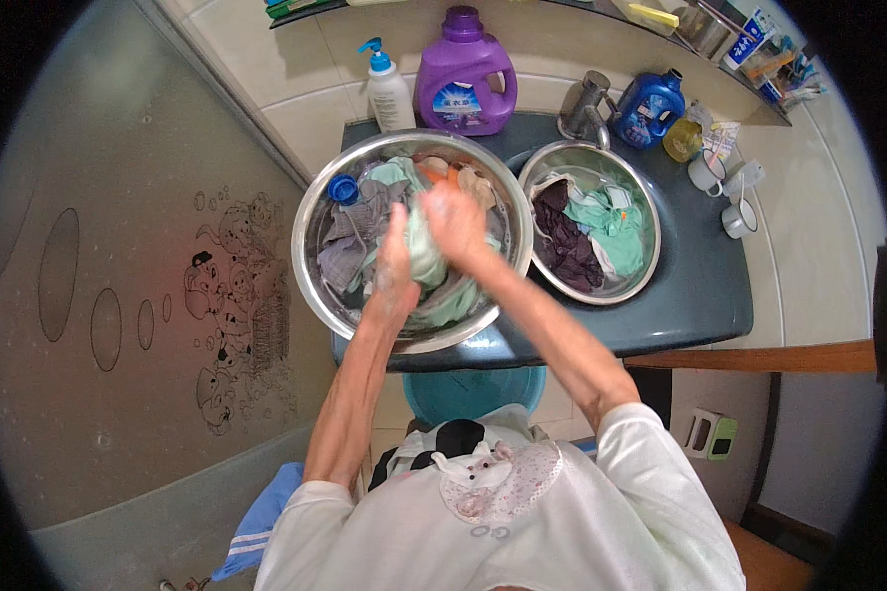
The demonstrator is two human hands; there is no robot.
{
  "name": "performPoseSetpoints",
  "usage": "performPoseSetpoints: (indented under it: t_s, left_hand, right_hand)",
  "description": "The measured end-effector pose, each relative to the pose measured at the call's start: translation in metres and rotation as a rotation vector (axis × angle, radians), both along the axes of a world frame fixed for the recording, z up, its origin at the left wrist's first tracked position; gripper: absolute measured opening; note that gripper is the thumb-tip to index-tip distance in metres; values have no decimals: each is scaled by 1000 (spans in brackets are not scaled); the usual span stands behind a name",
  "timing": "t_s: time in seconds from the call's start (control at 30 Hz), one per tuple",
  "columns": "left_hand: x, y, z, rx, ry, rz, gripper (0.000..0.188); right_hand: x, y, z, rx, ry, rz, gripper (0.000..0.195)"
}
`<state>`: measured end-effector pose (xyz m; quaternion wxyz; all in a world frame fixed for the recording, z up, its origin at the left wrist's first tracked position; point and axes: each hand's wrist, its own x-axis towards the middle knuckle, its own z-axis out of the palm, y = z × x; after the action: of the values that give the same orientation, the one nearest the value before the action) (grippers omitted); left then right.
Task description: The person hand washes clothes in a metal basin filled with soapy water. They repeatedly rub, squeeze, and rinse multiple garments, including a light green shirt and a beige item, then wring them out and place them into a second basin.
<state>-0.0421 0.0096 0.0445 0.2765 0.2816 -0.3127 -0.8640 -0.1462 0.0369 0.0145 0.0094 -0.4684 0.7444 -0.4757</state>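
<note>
Both hands are over a large stainless steel basin (304,284) that stands on the dark counter. Between my left hand (394,273) and my right hand (454,225) is a wet pale green cloth (423,255), bunched up. My right hand is blurred and grips the cloth's upper part. The left hand presses against its near left side, thumb pointing up. Around them in the basin lie grey clothes (347,236), orange and beige fabric (473,185) and a blue bottle cap (343,190). Water shows near the basin's wall.
Right of the basin, a smaller steel bowl (654,258) holding dark purple and green clothes sits below the faucet (588,107). Behind stand a purple detergent jug (466,81), a white pump bottle (389,96) and a blue jug (647,111). Enamel mugs (739,218) stand at right. A teal tub (480,391) is below.
</note>
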Motion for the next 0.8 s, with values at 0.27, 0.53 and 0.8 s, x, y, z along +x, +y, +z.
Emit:
performPoseSetpoints:
  t_s: [0.27,0.53,0.8]
  left_hand:
    - [18,-13,-5,-179,-28,114,25]
    - [-10,9,22,230,124,83,26]
    - [-1,-10,-16,72,306,-132,28]
  right_hand:
    - [-20,14,30,-306,-483,137,18]
    - [38,11,11,-138,769,-166,14]
    - [51,3,7,-243,447,-9,9]
